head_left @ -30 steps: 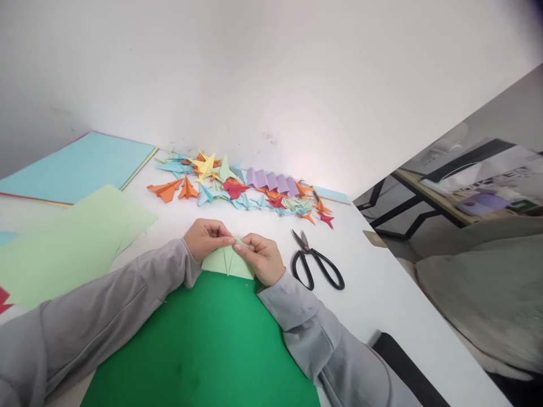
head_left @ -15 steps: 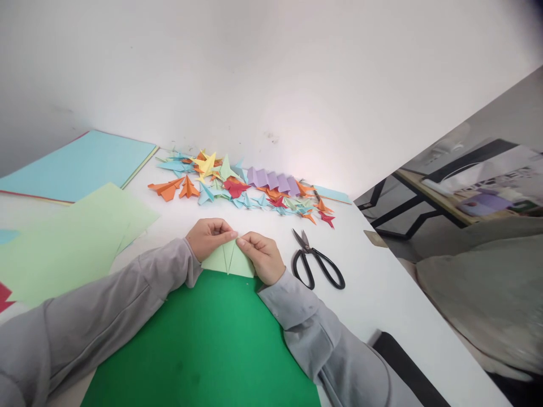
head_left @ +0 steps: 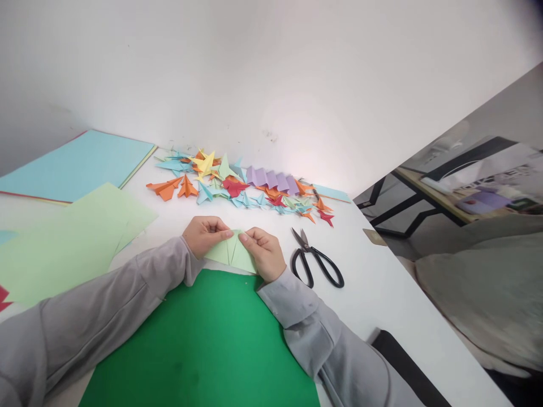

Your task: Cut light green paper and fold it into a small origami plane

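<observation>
Both hands pinch a small folded sheet of light green paper [head_left: 231,253], which has crease lines running down from its top. My left hand [head_left: 206,236] is closed on its upper left edge, thumb on top. On the upper right side my right hand [head_left: 265,252] grips it between thumb and fingers. The paper is just beyond the far edge of a large green sheet [head_left: 203,339]. Scissors [head_left: 311,257] with black handles lie a little to the right of my right hand, blades partly apart.
Folded paper planes [head_left: 237,186] in many colours are heaped along the wall, with a pleated purple paper [head_left: 274,180] among them. Light green sheets [head_left: 72,243] and a stack of blue paper [head_left: 85,164] lie left. A black object [head_left: 407,367] sits at the lower right.
The gap between my thumbs along the paper's top has widened slightly, and the paper has risen a little away from the green sheet.
</observation>
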The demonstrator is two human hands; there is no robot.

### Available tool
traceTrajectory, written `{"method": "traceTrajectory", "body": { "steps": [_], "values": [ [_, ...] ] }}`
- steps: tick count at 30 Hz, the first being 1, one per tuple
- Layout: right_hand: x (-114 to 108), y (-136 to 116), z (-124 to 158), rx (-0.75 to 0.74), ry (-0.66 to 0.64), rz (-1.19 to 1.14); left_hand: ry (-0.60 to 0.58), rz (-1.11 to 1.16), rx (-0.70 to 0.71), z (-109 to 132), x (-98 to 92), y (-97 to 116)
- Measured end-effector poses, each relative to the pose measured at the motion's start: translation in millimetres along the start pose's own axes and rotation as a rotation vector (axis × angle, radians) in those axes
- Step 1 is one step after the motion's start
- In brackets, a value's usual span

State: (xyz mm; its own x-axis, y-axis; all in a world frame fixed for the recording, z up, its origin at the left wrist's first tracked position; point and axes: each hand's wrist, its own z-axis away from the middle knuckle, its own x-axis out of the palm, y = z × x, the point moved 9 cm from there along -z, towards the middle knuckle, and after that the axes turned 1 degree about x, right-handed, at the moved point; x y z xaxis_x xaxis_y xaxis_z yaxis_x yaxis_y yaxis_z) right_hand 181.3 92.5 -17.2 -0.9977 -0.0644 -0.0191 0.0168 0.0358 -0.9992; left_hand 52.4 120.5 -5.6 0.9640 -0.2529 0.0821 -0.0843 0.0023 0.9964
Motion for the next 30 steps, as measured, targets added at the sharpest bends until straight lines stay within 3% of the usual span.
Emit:
{"method": "traceTrajectory", "body": {
  "steps": [5,10,15,20,25,30],
  "values": [
    [4,7,1,0.033,-0.050,-0.032,0.013,0.022,-0.049,1,-0.3,-3],
    [0,6,0,0.036,-0.007,-0.100,-0.077,0.059,-0.081,1,8.2,-6],
    [6,-2,0,0.038,-0.049,-0.073,-0.022,0.086,-0.089,1,3.4,-5],
    [14,3,2,0.135,-0.135,-0.051,-0.016,0.089,-0.122,3,4.5,-7],
    [16,5,4,0.157,-0.142,-0.019,-0.049,0.052,-0.088,3,7.1,-8],
    [21,0,5,0.098,-0.201,0.145,-0.109,-0.050,0.048,4,11.7,-4]
  ]
}}
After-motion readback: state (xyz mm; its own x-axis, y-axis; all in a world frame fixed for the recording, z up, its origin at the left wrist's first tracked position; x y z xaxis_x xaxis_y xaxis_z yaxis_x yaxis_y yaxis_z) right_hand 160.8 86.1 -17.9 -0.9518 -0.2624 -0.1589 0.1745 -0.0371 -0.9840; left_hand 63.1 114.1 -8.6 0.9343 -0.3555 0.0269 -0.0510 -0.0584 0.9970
